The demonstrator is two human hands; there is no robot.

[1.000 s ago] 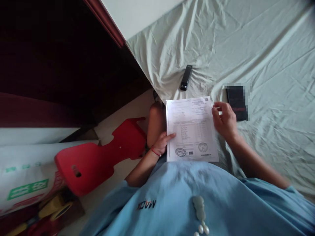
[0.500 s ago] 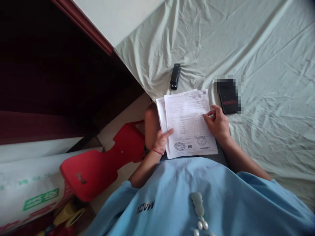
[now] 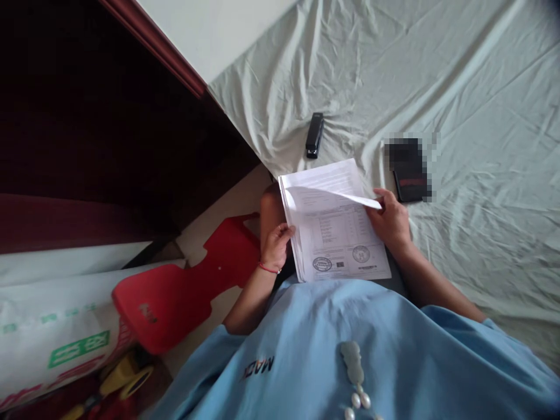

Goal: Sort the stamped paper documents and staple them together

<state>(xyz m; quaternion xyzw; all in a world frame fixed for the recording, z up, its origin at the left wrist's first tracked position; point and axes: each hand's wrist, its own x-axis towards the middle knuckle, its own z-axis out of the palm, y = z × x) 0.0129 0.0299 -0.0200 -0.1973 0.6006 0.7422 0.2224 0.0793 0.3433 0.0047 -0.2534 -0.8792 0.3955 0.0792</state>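
Observation:
Several printed paper sheets (image 3: 336, 233) lie stacked on my lap, the top one carrying two round stamps near its lower edge. My right hand (image 3: 391, 220) pinches the right side of the top sheet, whose upper part bends over toward me and bares the page beneath. At the left border, my left hand (image 3: 277, 246), with a red cord on the wrist, grips the stack's edge between thumb and fingers. Beyond the papers a black stapler (image 3: 314, 135) rests on the sheet-covered bed. To the right of the papers lies a dark, partly pixelated phone-like object (image 3: 411, 175).
A wrinkled pale green bedsheet (image 3: 472, 116) spreads across the far and right side. On the left are a red plastic chair (image 3: 168, 303), a white printed sack (image 3: 56, 332) and a yellow-handled item (image 3: 116, 379). Dark furniture (image 3: 100, 128) fills the upper left.
The top sheet's upper part has folded down toward me, held by my right hand. My left hand has slid left, its thumb moving off the page face to the stack's edge.

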